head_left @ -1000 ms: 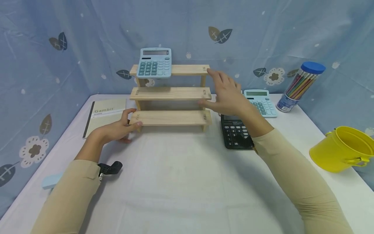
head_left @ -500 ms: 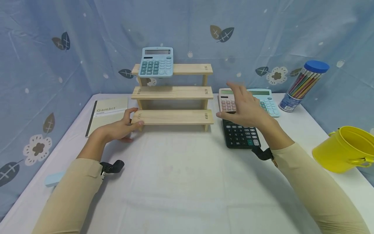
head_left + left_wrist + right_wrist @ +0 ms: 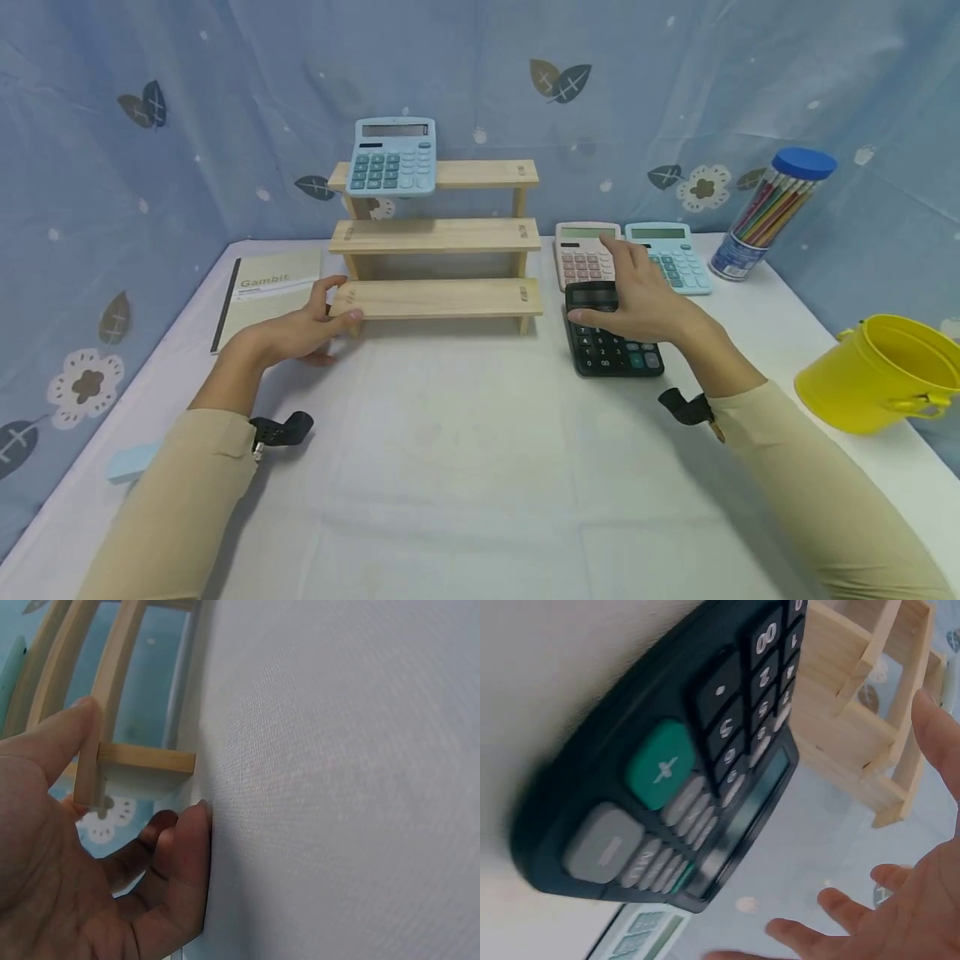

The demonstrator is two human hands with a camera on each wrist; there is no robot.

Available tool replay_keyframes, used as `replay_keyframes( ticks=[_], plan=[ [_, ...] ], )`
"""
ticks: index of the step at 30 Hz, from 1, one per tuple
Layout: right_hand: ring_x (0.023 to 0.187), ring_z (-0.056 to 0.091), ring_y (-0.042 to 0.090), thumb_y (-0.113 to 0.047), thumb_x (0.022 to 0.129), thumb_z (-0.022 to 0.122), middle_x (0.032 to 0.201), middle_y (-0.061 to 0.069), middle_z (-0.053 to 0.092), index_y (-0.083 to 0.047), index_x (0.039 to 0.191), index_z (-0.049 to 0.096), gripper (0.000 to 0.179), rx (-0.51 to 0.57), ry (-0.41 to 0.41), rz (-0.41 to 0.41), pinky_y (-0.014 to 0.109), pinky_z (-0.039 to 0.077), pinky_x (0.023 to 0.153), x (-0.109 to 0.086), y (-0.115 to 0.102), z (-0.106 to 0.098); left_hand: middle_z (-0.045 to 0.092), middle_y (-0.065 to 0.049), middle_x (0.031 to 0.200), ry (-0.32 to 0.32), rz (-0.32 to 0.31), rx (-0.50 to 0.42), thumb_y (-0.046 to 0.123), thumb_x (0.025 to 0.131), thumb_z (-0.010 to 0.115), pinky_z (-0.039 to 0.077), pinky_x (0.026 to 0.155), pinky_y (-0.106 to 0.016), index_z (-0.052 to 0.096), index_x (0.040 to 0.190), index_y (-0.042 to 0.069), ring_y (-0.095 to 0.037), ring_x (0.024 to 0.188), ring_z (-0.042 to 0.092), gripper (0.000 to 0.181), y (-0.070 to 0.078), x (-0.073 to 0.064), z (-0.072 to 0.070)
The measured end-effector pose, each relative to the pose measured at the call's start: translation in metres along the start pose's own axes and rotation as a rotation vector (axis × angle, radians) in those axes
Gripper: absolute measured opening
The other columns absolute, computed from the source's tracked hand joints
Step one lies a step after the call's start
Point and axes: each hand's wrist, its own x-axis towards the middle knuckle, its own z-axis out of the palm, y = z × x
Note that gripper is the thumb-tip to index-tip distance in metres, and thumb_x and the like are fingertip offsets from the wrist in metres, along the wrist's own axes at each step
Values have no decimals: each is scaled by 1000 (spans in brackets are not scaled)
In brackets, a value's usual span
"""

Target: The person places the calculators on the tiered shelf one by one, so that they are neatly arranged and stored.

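A three-tier wooden shelf rack (image 3: 435, 236) stands at the back of the table. My left hand (image 3: 288, 337) pinches the left end of its lowest board, thumb over the board's front and index finger behind; the other fingers curl beneath, near the cloth in the left wrist view. A light blue calculator (image 3: 392, 157) leans on the top tier at the left. My right hand (image 3: 648, 304) is spread over a black calculator (image 3: 611, 358), covering its upper right part. In the right wrist view the fingers hold nothing and stand apart from the black calculator's keys (image 3: 724, 727).
Behind the black calculator lie a pink calculator (image 3: 585, 258) and another light blue calculator (image 3: 678, 267). A pencil jar (image 3: 768, 217) with a blue lid leans at the back right, a yellow bucket (image 3: 855, 375) nearer. At left are a notebook (image 3: 262, 287) and a light blue object (image 3: 131, 462).
My right hand has moved from the rack's right end rightward, then down over the black calculator, uncovering the pink one. The left hand keeps its hold on the lowest board.
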Motion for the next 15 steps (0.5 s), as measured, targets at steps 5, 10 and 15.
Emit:
replay_keyframes(
  ticks=[5, 10, 15],
  plan=[
    [143, 15, 65, -61, 90, 71, 161, 37, -1, -8, 163, -11, 122, 6, -74, 70, 77, 25, 110, 1, 7, 5, 20, -30, 162, -2, 3, -7, 60, 104, 47, 51, 104, -53, -25, 157, 33, -46, 151, 23, 94, 2, -2, -2],
    [141, 13, 69, -63, 89, 71, 161, 37, -3, -8, 162, -13, 125, -10, -114, 118, 79, 26, 108, 2, 9, 11, 19, -30, 162, -2, 2, -4, 61, 104, 48, 52, 102, -52, -25, 157, 33, -45, 151, 22, 94, 2, -2, -1],
    [141, 14, 70, -69, 86, 71, 160, 39, -3, -6, 162, -14, 130, -64, -159, 137, 79, 29, 107, 4, 8, 19, 17, -31, 162, 5, 1, -5, 61, 104, 47, 54, 100, -50, -24, 157, 33, -46, 151, 22, 94, 0, -1, 0]
  ],
)
